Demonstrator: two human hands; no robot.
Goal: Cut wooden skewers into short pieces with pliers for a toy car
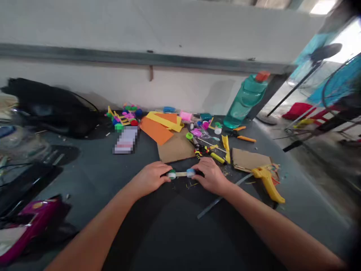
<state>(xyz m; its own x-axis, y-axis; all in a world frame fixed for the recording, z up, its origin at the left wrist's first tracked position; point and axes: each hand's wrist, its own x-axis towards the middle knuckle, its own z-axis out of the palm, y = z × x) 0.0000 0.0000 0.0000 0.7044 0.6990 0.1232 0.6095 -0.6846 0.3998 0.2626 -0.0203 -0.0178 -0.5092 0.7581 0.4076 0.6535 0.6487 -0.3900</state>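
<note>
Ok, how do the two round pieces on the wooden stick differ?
The left piece is green and white; the right piece is blue and white. The left hand touches the left piece; the right hand covers more of the right piece. Both sit on the wooden stick.

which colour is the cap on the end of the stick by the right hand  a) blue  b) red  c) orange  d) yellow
a, the right hand is at the end of the wooden stick that carries the blue-and-white cap, while the left hand is at the green-and-white cap.
</note>
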